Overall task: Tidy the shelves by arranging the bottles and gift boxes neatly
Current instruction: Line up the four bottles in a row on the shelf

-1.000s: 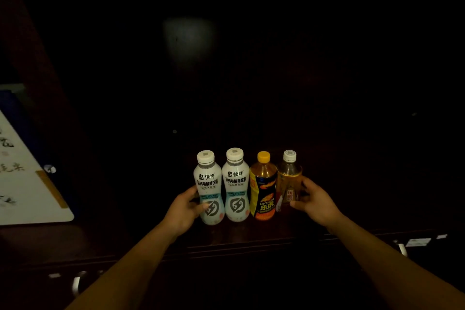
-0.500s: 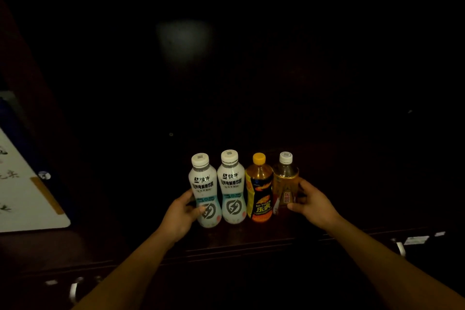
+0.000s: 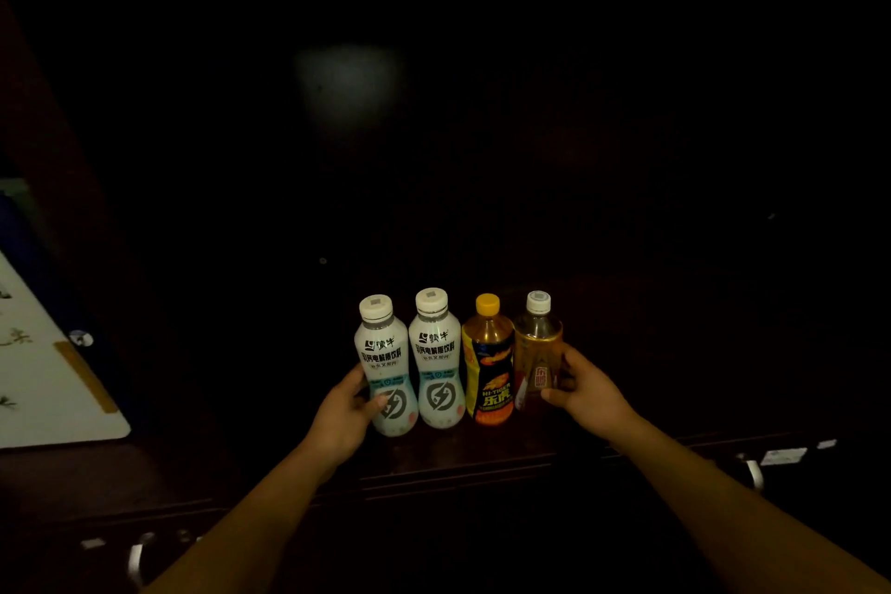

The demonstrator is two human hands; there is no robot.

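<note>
The left hand (image 3: 343, 417) is wrapping around the lower body of the leftmost white electrolyte bottle (image 3: 385, 369), while the right hand (image 3: 586, 393) is clasping the clear tea bottle (image 3: 537, 355) at the far end, so the two hands are bracketing a row of four. Between them the second white bottle (image 3: 436, 359) and the orange Hi-Tiger bottle (image 3: 488, 364) are standing upright, shoulder to shoulder, near the front edge of the dark wooden shelf (image 3: 458, 451). These look like full plastic bottles, probably fairly heavy, rigid enough to squeeze and smooth, so gripping low on the waist seems steadiest. Behind the row the cabinet is fading into blackness; no gift boxes are showing, and left of the row a white printed board (image 3: 43, 381) is running off the frame.
</note>
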